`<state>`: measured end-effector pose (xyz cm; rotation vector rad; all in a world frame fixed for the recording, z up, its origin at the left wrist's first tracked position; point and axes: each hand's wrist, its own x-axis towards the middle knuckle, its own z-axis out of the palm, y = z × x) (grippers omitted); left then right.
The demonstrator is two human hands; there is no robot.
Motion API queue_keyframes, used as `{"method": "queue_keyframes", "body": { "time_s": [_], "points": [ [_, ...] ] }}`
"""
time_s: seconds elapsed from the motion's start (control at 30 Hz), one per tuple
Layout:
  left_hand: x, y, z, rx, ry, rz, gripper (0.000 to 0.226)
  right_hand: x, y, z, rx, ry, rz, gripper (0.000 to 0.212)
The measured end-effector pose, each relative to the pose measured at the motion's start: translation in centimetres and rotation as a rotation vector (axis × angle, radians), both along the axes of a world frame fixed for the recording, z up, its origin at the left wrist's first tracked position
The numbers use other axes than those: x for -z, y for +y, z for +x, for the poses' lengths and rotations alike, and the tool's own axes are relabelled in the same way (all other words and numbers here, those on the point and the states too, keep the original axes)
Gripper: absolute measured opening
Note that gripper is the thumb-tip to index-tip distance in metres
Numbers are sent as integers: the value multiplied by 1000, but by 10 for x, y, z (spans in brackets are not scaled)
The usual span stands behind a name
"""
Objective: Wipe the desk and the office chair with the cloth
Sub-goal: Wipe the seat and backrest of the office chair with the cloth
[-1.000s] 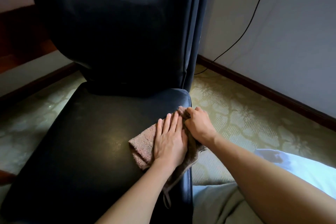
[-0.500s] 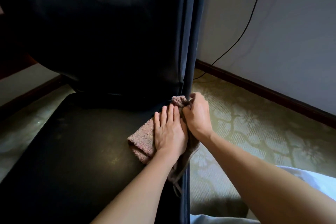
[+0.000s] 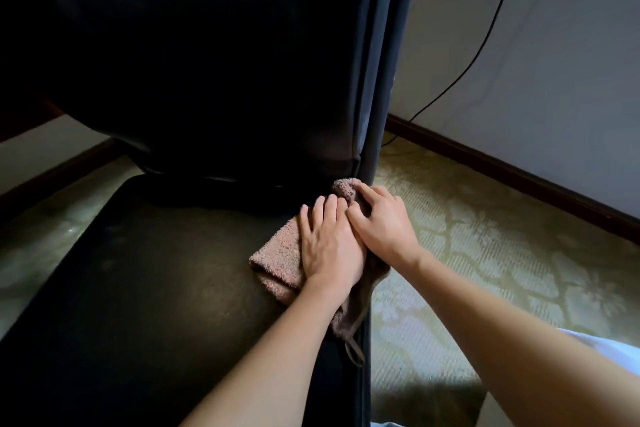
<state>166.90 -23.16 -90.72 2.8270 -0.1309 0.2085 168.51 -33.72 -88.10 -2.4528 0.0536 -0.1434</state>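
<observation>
Both hands press the cloth [image 3: 277, 258] on the chair seat [image 3: 156, 270], middle of the frame. The left hand [image 3: 330, 250] lies flat and wide; the right hand [image 3: 379, 218] curls on its top corner. The chair wipe looks underway; no desk shows, so I cannot tell about it.

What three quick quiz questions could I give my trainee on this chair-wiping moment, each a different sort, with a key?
1. True or false: the pink terry cloth lies on the chair seat near its right rear corner, by the backrest.
2. Multiple choice: how does the left hand meet the cloth? A) pressed flat on top; B) pinching one corner; C) apart from it.
3. Fill in: the fingers of the right hand rest on the cloth's far end, and its hanging loop dangles over the seat's ______ edge.

Key: 1 true; 2 A; 3 right.
</observation>
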Motion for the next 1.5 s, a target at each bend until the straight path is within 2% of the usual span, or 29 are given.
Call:
{"method": "queue_keyframes", "body": {
  "time_s": [0.2,0.3,0.57,0.73,1.03,1.13,1.23,1.4,1.43,1.5],
  "points": [
    [-2,-1,-21,60,-48,-10,51,-5,8,-19,144,101,15,32],
    [0,-2,-28,95,-73,-7,49,-7,7,-28,209,147,53,34],
    [5,-2,-45,140,-96,-12,45,-6,7,-56,316,134,203,40],
    [2,-2,-62,196,-97,3,50,-4,11,-80,410,75,283,33],
    [-1,-11,-86,276,-89,-90,43,-7,-1,-104,582,259,510,33],
    [-4,-15,-95,299,-65,-69,43,-1,-10,-108,580,312,576,27],
    [-6,-15,-102,307,-17,-51,48,-7,-15,-113,579,352,559,20],
    [-23,-13,-119,297,105,-166,73,-16,-29,-124,469,393,487,24],
    [-27,-11,-121,296,144,-202,72,-19,-33,-128,442,396,493,24],
    [-34,-9,-124,283,195,-286,57,-28,-41,-137,372,376,508,23]
  ]
}}
